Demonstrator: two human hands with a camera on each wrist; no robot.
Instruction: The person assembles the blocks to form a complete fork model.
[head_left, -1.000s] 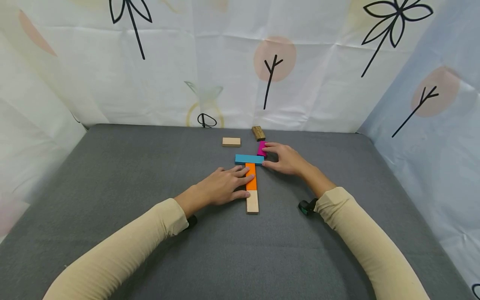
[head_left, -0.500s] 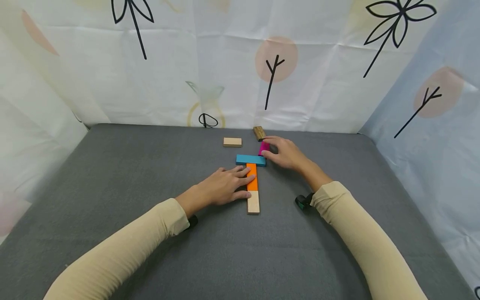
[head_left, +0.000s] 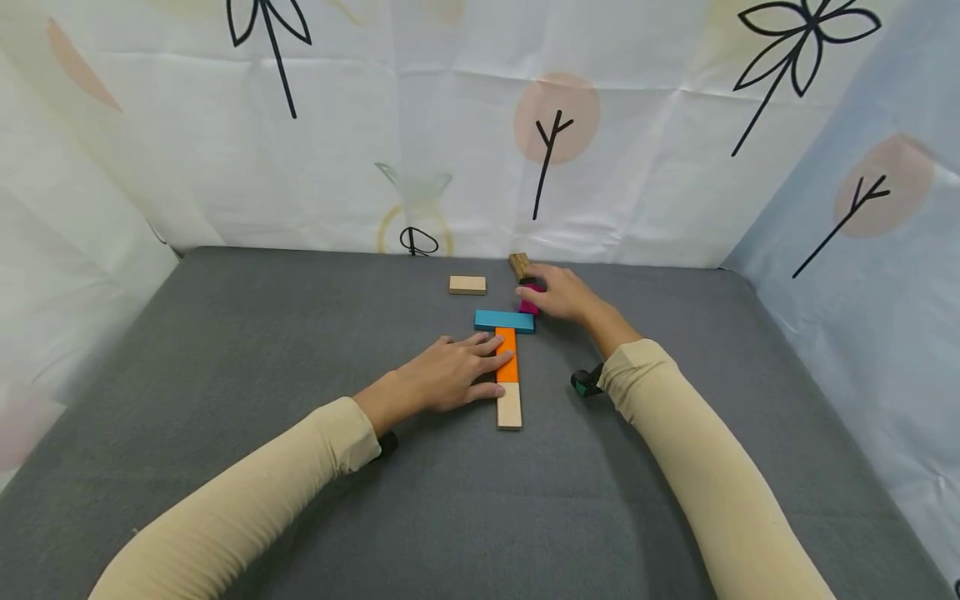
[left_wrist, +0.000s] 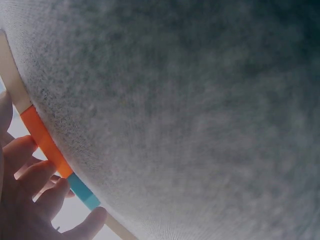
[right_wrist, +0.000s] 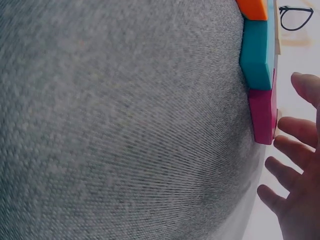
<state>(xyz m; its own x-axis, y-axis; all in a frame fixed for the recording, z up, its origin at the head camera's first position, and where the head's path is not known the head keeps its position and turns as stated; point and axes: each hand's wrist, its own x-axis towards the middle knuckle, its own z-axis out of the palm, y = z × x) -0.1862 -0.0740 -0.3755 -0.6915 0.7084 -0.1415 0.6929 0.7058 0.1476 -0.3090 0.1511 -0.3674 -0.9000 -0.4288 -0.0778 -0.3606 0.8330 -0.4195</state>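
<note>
The left hand (head_left: 448,375) rests spread fingers on the orange block (head_left: 511,372). The right hand (head_left: 564,294), fingers parted and pinching nothing, hangs over the magenta block (head_left: 529,307) behind the blue block (head_left: 504,322); a low brush could knock it askew.

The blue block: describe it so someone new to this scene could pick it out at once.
On the gray table, find the left hand at the orange block. Crosswise at that block's far end, like the top of a T, lies the blue block. It is the only blue piece, with the magenta block just beyond its right end.
</note>
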